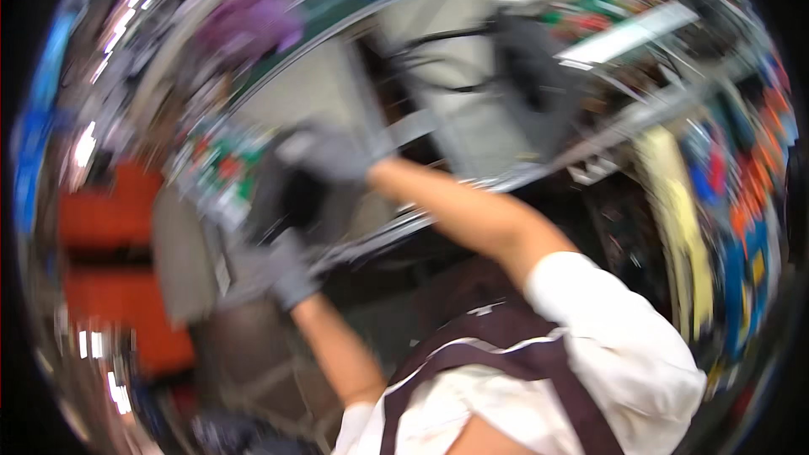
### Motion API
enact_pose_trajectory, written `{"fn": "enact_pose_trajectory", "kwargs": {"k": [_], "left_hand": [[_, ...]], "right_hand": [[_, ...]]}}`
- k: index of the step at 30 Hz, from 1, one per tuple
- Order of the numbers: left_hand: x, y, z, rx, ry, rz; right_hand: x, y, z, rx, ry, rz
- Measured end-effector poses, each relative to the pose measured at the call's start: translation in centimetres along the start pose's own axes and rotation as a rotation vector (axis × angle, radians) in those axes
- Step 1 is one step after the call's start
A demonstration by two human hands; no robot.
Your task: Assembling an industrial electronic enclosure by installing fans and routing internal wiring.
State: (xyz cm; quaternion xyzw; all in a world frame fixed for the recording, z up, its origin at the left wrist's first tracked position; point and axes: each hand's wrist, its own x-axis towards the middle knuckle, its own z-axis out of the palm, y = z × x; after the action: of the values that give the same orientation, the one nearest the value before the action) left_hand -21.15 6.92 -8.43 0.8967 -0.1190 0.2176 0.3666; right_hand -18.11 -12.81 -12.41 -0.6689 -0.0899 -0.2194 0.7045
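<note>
The silver metal front edge (396,227) of the workbench runs slantwise just below the dark grey rounded piece with a black opening (337,212), which is at this edge between the two hands. Beyond the grey-gloved right hand (333,152), the pale flat worktop (299,105) reaches back toward a dark green border; a dark gap (392,93) crosses it on the right. Close on the left, a pile of clear, green and red small items (223,164) limits the room.

Farther right on the bench lies another dark grey rounded piece (539,76), near looped black cables (447,59). Orange-red boxy blocks (109,211) stand at far left, and a purple soft bundle (249,25) sits behind.

The piece between the hands looks matt and is smeared by blur. The right hand lies against its upper side, the grey-gloved left hand (291,274) at its lower left; whether either set of fingers is closed, I cannot tell.
</note>
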Motion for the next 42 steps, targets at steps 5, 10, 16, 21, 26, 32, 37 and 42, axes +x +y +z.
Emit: {"fn": "enact_pose_trajectory", "kwargs": {"k": [5, 10, 16, 21, 26, 32, 37, 42], "left_hand": [[0.8, 0.1, -3.4, 0.143, 0.065, -0.046], [0.4, -2.9, 0.1, 0.184, 0.32, 0.068], [-10.0, 3.3, 5.0, 0.437, 0.5, 0.42], [-20.5, 10.7, 14.6, -0.231, -0.111, 0.97], [-32.8, 26.5, 16.6, -0.58, -1.139, 1.406], [-47.5, 38.2, 16.1, -0.96, -1.553, 1.765], [-59.7, 43.8, 15.3, -0.957, -1.563, 2.038], [-63.3, 43.5, 17.9, -0.848, -1.35, 2.206]], "right_hand": [[-7.7, -2.8, -0.8, -0.27, 0.012, 0.084], [-30.6, -4.8, -12.8, -0.362, 0.253, 0.215], [-53.9, -17.0, -26.3, -0.932, 1.257, 0.482], [-69.0, -27.0, -32.5, -1.643, 1.543, 0.567], [-77.1, -33.1, -29.2, -1.703, 1.418, 1.615], [-79.1, -31.2, -24.8, -1.512, 1.507, 1.629], [-80.9, -28.8, -24.6, -1.767, 1.602, 1.201], [-83.6, -29.6, -24.6, -1.828, 1.558, 1.267]]}}
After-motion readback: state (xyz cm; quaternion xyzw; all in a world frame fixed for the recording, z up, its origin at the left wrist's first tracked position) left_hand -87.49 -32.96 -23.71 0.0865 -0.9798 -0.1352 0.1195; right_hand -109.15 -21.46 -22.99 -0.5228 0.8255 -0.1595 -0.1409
